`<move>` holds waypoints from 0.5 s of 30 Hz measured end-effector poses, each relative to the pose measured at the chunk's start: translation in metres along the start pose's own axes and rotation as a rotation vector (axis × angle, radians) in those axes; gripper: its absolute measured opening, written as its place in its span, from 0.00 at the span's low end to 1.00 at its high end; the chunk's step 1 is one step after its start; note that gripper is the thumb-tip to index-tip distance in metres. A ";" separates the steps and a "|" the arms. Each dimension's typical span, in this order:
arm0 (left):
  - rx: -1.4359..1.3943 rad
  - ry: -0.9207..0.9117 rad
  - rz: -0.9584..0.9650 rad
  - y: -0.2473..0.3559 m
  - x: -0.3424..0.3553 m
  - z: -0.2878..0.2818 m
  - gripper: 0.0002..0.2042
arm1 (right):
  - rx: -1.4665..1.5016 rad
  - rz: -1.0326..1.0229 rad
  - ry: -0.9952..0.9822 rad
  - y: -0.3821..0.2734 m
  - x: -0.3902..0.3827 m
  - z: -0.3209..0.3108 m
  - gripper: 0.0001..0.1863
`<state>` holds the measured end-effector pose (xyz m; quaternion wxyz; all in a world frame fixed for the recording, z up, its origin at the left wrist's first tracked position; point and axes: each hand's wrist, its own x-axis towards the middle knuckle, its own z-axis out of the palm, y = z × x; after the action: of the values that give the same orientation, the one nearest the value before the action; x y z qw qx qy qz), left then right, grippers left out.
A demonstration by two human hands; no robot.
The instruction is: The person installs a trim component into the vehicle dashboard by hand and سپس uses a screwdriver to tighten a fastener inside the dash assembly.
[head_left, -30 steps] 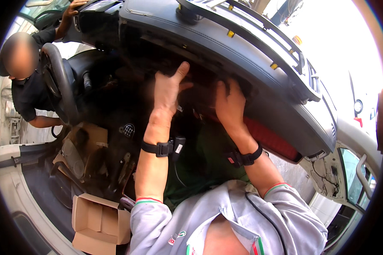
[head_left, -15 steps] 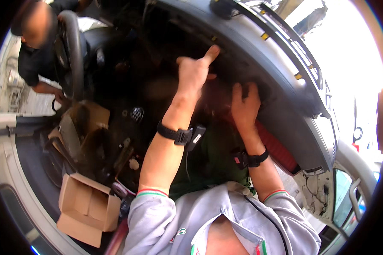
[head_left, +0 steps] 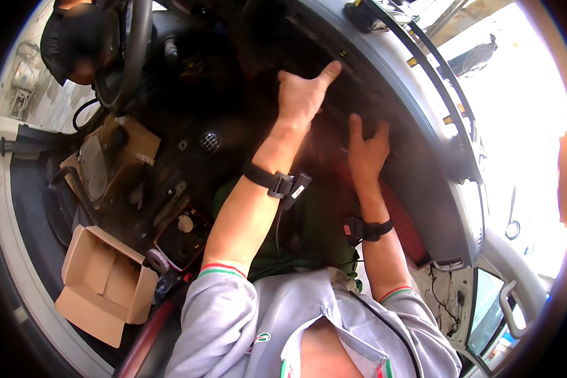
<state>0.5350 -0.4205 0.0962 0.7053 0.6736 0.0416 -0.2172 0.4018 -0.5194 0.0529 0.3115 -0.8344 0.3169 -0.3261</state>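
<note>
From my feed, the dashboard (head_left: pixel 431 145) is biggest, curving from top centre down the right. Upper left, a co-worker (head_left: pixel 55 47) crowds the steering wheel (head_left: pixel 136 53); an open carton (head_left: pixel 94 312) sits lower left. Under the dashboard's edge, a dark gap parts the left hand (head_left: pixel 301 97), thumb splayed, from the right hand (head_left: pixel 367 151), two digits spread. Their other fingers are hidden; I can't tell what either grips.

The grey dashboard (head_left: pixel 431 170) has a red panel (head_left: pixel 402 222) beneath. Left of the dashboard, the carton (head_left: pixel 96 307) is tan, the gear knob (head_left: pixel 210 142) black with white lines.
</note>
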 end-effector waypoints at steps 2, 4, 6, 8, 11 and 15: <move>0.092 0.155 0.192 -0.017 0.008 0.001 0.52 | -0.012 0.032 -0.025 -0.007 0.000 -0.002 0.33; 0.135 0.171 0.228 -0.027 0.009 -0.002 0.48 | -0.020 -0.032 0.023 0.000 0.002 0.000 0.32; 0.143 0.152 0.242 -0.030 -0.005 -0.011 0.45 | -0.025 -0.043 0.041 0.004 0.002 0.001 0.31; 0.106 0.100 0.248 -0.031 -0.027 -0.024 0.41 | -0.025 -0.013 0.039 0.001 0.001 -0.002 0.31; 0.077 0.042 0.193 -0.051 -0.072 -0.061 0.33 | -0.042 -0.036 -0.009 -0.008 -0.001 0.000 0.30; -0.017 0.042 0.046 -0.081 -0.145 -0.106 0.26 | -0.121 -0.006 -0.038 0.000 0.003 -0.003 0.39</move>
<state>0.3997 -0.2810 0.0625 0.7146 0.6728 0.0427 -0.1867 0.4005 -0.5226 0.0556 0.2653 -0.8588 0.3275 -0.2912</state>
